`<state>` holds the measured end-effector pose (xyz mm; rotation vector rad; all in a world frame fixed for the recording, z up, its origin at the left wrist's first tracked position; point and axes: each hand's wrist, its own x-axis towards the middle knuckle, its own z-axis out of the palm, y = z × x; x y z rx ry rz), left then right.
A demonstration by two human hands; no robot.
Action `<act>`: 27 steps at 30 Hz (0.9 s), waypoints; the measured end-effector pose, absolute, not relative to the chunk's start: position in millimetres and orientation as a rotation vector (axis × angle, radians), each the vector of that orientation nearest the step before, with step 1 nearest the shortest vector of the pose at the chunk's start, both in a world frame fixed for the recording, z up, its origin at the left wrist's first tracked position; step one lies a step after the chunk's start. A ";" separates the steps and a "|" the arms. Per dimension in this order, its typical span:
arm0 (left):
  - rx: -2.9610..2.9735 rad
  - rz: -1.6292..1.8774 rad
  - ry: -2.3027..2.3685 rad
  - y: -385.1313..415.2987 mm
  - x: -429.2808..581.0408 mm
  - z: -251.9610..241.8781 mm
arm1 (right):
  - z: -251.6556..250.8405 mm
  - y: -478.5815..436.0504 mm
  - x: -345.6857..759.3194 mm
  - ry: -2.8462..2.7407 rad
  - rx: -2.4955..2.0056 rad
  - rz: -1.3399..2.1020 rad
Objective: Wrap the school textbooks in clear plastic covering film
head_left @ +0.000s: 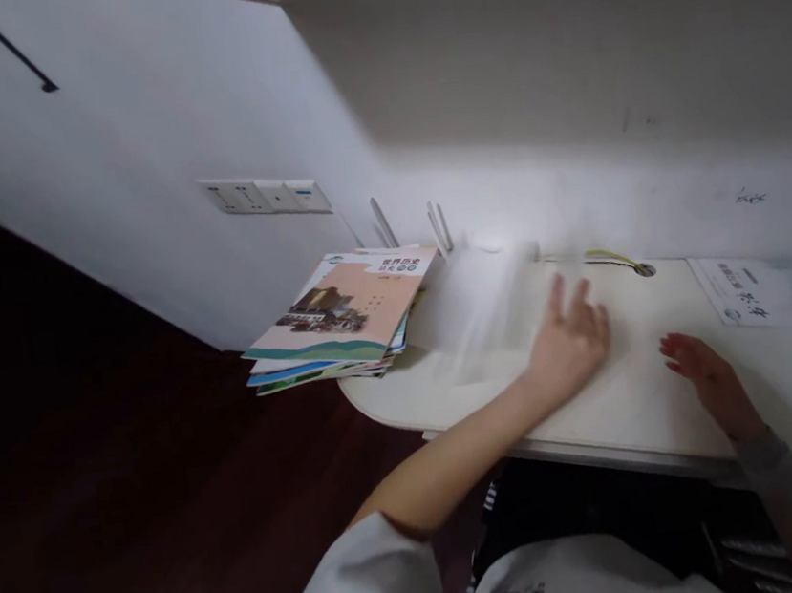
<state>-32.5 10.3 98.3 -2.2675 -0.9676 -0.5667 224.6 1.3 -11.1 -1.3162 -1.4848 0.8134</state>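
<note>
My left hand [570, 338] is over the white desk [640, 401], its fingers apart and partly bent, with nothing seen in them. Just left of it is a white, sheet-like thing [479, 301], smeared by motion; its kind and whether it touches my hand cannot be made out. My right hand [714, 383] hovers at the right above the desk, fingers loosely stretched and holding nothing. Beyond the blurred thing, a stack of books [340, 308] juts over the desk's rounded left end, a peach-coloured textbook on top.
A pale booklet [742, 292] lies at the right by the wall. A yellow cable [611, 256] runs to a round hole [644, 270] at the desk's back. Wall sockets [268, 197] are at the left. Thin router-like antennas [439, 227] rise behind the books.
</note>
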 end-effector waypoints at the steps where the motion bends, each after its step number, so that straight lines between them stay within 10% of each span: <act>1: -2.354 -0.545 -0.756 -2.1 -14.5 93.0 | -7.8 6.5 223.4 -1.362 -1.247 0.969; 6: -2.562 -0.793 0.159 -54.9 19.3 69.8 | -14.6 25.6 245.4 -1.089 -1.185 1.283; 13: -2.432 -1.376 -1.237 -16.4 -61.4 44.4 | -39.6 13.1 246.6 -1.366 -1.405 0.819; 27: -2.581 -0.146 -1.517 -4.6 -61.9 -16.7 | -42.7 -51.2 252.4 -2.501 -1.478 0.022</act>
